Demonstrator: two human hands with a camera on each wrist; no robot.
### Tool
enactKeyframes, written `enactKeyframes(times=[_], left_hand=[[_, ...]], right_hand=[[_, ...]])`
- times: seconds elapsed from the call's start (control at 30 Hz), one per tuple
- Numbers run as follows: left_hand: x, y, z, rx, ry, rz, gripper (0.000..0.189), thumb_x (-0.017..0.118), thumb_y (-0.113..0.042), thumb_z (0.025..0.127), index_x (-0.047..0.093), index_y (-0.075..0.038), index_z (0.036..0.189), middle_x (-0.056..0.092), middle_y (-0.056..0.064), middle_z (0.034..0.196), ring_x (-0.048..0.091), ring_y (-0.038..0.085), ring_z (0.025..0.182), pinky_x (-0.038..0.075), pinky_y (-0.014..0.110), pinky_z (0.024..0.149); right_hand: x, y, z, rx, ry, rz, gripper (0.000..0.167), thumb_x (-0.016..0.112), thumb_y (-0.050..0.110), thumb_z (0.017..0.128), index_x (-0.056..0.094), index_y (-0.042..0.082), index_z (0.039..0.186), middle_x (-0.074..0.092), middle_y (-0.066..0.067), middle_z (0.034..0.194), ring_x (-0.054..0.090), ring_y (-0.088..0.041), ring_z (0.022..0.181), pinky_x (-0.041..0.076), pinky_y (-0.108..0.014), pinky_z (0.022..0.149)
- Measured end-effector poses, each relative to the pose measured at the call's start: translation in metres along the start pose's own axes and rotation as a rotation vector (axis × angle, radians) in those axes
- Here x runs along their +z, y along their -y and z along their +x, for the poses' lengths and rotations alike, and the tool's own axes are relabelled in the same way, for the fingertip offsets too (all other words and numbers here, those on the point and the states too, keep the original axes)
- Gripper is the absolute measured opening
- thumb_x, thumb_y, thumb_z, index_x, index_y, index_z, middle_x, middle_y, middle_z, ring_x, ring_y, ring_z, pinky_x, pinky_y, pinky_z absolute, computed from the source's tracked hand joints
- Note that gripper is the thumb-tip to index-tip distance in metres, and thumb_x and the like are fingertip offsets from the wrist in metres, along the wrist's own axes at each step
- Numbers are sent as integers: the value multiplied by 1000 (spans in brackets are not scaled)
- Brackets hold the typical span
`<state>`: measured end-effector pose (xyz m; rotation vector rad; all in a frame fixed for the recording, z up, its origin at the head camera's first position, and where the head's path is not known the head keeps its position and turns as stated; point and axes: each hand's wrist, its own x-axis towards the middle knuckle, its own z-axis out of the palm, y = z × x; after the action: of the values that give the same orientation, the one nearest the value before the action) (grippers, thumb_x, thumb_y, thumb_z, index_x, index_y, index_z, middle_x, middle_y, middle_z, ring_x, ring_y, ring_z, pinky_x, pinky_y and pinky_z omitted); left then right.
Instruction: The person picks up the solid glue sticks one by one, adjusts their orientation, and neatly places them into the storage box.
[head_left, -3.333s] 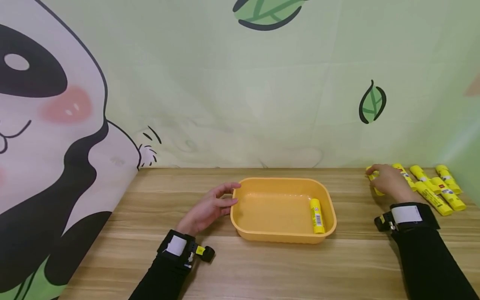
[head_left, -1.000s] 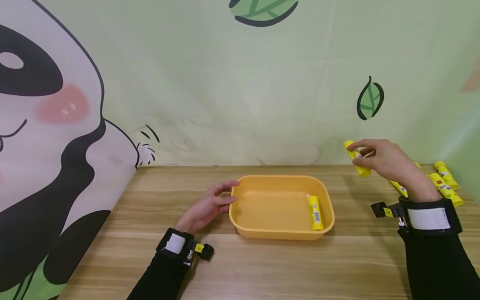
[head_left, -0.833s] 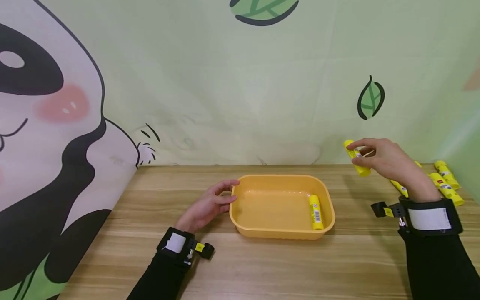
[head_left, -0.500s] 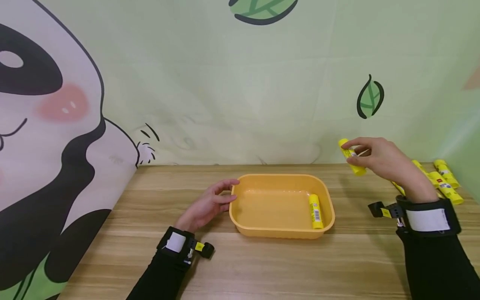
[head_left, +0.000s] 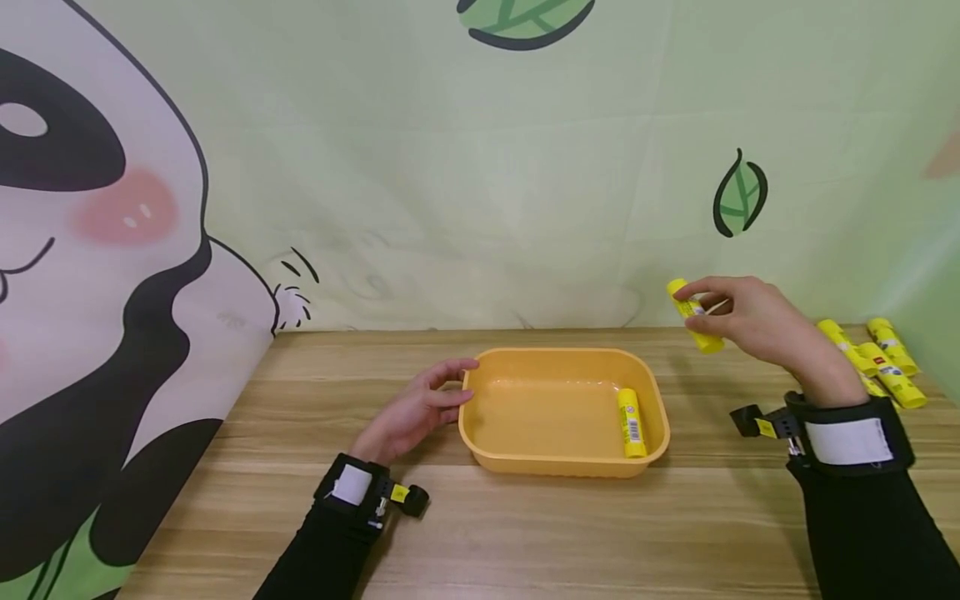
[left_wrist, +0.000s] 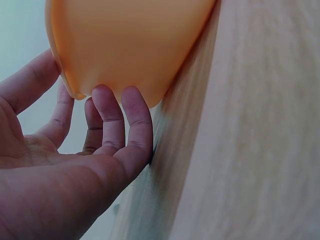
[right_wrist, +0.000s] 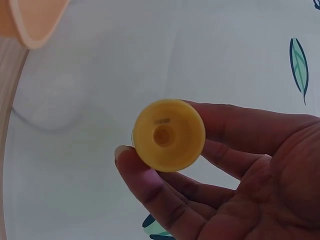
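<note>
My right hand (head_left: 765,321) pinches a yellow glue stick (head_left: 694,317) between thumb and fingers, raised above the table to the right of the tray. It tilts, its top leaning left; the right wrist view shows the round end of the glue stick (right_wrist: 169,136). My left hand (head_left: 412,414) grips the left end of an orange-yellow plastic tray (head_left: 555,467), thumb and index finger at the rim. In the left wrist view, the other fingers (left_wrist: 109,110) curl against the outside of its end wall. One glue stick (head_left: 632,423) lies inside the tray, along its right side.
Several more glue sticks (head_left: 892,375) lie at the table's back right, partly behind my right wrist. A wood-grain table (head_left: 525,533) carries everything. Right behind it stands a pale green backdrop (head_left: 420,167) with a panda and leaves.
My right hand has taken a glue stick from the group at the right, lifted it and moved it left, lately only slightly. My left hand and the tray stay where they were.
</note>
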<state>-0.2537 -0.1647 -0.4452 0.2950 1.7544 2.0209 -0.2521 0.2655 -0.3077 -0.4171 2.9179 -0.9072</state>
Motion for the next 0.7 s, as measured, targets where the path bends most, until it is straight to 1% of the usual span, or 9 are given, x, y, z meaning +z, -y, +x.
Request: enactKeyframes(times=[0.33, 0.7], left_hand=[[0, 0, 0, -4, 3, 7, 51, 58, -3, 103, 43, 0, 152, 42, 11, 135, 54, 27, 117, 54, 29, 92], [2, -1, -2, 5, 2, 6, 50, 58, -3, 103, 44, 0, 152, 42, 11, 133, 56, 23, 113, 54, 28, 90]], right_hand=[[2, 2, 1, -2, 5, 0, 40, 64, 13, 103, 58, -2, 140, 58, -36, 132, 60, -50, 115, 57, -53, 85], [4, 2, 2, -3, 13, 4, 40, 64, 14, 103, 58, -2, 140, 58, -36, 132, 61, -49, 115, 58, -51, 85]])
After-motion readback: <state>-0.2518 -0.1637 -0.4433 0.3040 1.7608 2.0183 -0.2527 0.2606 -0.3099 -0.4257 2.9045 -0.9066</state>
